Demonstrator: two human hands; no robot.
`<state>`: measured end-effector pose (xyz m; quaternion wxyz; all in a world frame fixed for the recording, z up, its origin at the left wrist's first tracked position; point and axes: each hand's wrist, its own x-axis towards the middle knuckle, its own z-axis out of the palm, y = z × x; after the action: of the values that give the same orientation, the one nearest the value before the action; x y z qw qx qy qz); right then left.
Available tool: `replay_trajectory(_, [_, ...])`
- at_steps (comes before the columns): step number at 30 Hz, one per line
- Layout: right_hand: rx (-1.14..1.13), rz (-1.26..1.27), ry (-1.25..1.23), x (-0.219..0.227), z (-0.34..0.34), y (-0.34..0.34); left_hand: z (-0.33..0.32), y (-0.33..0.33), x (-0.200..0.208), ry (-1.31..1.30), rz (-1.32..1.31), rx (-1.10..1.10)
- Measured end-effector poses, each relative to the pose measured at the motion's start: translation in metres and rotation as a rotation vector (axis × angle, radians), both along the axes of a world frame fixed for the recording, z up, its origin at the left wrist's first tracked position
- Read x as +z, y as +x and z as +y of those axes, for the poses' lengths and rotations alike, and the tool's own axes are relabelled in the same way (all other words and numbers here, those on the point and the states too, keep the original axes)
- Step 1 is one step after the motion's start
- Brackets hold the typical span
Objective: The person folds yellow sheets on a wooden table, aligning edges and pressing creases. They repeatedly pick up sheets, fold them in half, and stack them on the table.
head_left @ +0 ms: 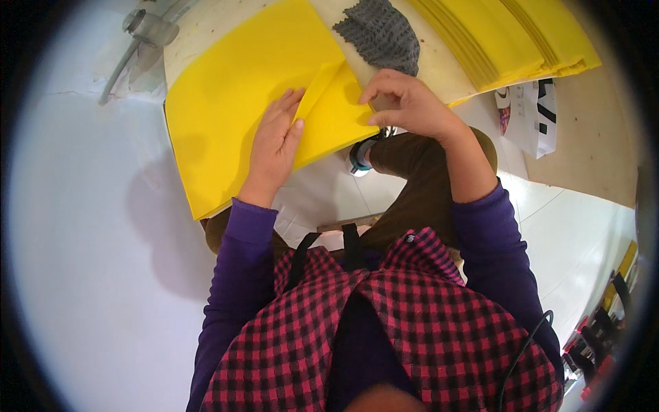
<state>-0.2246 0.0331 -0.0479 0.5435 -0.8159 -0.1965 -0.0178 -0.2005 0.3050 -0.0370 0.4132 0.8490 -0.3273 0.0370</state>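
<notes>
A yellow sheet (233, 96), soft and paper-like or cloth-like, lies on a stack at the left of the table. On its surface rests my left hand (273, 141), fingers stretched out. Between that hand's fingertips and thumb stands the raised edge of a folded yellow flap (320, 90); I cannot tell whether it is pinched. My right hand (412, 103) is at the stack's right edge, fingers curved, with a gap between thumb and forefinger. Nothing shows in that gap, and whether the fingertips touch the sheet is unclear.
A crumpled dark grey knitted cloth (382, 36) lies beyond my right hand. Stacked yellow folded pieces (494, 34) fill the far right of the table. A white printed bag (532, 120) hangs below them. A machine part with a hose (145, 29) is at far left.
</notes>
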Motion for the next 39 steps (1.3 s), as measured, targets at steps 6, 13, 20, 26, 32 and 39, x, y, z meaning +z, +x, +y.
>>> replay_trajectory(6, [-0.007, 0.121, 0.079, -0.004, 0.011, 0.003, 0.0, 0.002, 0.0, 0.007, -0.015, -0.015])
replay_trajectory(13, [-0.036, -0.011, 0.036, -0.004, 0.015, 0.006, 0.001, 0.001, 0.0, 0.021, 0.008, -0.006])
replay_trajectory(20, [-0.043, 0.001, 0.083, 0.001, 0.018, 0.008, 0.002, 0.002, -0.001, 0.03, -0.013, -0.019])
replay_trajectory(26, [-0.022, -0.026, 0.077, 0.006, 0.018, 0.007, 0.002, 0.002, -0.001, 0.069, -0.031, -0.019])
replay_trajectory(32, [-0.029, -0.048, 0.072, 0.007, 0.02, 0.009, 0.003, 0.004, 0.0, 0.091, -0.029, -0.038])
replay_trajectory(39, [-0.055, -0.081, 0.082, 0.011, 0.024, 0.012, 0.005, 0.003, 0.001, 0.111, -0.013, -0.057])
